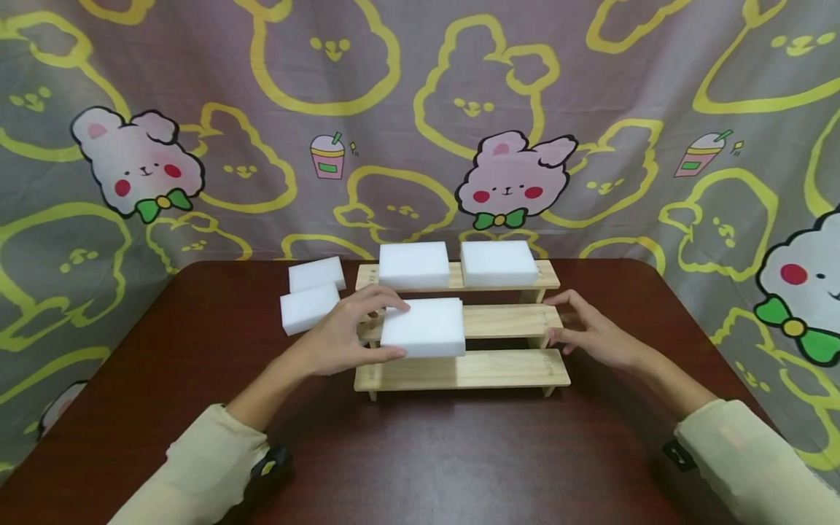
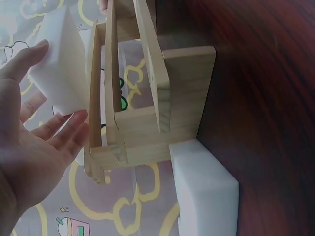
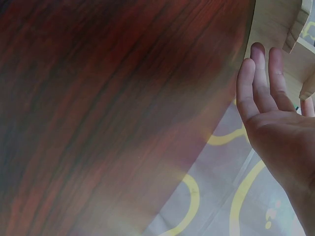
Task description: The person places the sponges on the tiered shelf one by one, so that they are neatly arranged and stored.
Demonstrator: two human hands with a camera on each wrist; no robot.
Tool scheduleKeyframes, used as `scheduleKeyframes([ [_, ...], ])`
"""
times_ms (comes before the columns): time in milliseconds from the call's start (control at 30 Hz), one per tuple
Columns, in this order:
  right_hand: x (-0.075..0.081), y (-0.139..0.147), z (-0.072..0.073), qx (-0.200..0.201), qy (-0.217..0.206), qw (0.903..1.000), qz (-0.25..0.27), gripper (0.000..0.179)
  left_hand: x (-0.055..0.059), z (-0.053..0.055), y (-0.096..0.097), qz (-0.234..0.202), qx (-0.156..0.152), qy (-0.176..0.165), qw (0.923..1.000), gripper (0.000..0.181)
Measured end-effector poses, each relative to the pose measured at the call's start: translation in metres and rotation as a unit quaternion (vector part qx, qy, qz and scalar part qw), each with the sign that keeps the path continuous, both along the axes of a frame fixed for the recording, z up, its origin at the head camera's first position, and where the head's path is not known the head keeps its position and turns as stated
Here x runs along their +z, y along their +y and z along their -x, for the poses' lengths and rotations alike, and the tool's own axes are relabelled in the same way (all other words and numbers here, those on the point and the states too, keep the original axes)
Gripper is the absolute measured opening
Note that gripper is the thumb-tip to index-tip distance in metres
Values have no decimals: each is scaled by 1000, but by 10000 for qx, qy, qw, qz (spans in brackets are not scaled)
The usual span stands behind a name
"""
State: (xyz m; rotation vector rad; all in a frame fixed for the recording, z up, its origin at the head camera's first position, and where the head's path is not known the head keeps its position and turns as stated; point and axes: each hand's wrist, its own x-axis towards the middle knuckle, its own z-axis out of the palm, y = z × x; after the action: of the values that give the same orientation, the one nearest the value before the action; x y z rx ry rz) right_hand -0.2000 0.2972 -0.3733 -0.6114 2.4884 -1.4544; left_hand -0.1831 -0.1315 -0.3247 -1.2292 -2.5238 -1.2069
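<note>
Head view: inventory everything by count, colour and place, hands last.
Curtain: one, grey-pink and yellow, at the back
Table: one, reddish brown, before the curtain
Rack: one, pale wood, on the table
Shelf blocks: two, white, rack's top tier
Table blocks: two, white, left of rack
Held block: one, white, over the rack's left half
Wrist devices: two, black, by the sleeves
Sleeves: two, cream, bottom left and right
Left hand: one, pinching the held block
Right hand: one, rack's right end
</note>
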Motion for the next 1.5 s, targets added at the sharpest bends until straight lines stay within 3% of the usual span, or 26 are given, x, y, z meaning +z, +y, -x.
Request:
scheduleKeyframes([
  [567, 2, 1, -2, -38, 34, 10000, -2, 45, -3, 3, 30, 28, 131, 396, 9991, 52],
  [900, 3, 1, -1, -16, 16, 10000, -22, 45, -6, 0, 43, 306, 355, 406, 9981, 54],
  [1200, 1, 1, -1, 2, -9, 10000, 15, 44, -10, 1, 53, 176, 292, 452, 9984, 54],
  [1500, 0, -1, 0, 32, 34, 10000, 53, 44, -11, 3, 64, 333, 339, 364, 9982, 54],
])
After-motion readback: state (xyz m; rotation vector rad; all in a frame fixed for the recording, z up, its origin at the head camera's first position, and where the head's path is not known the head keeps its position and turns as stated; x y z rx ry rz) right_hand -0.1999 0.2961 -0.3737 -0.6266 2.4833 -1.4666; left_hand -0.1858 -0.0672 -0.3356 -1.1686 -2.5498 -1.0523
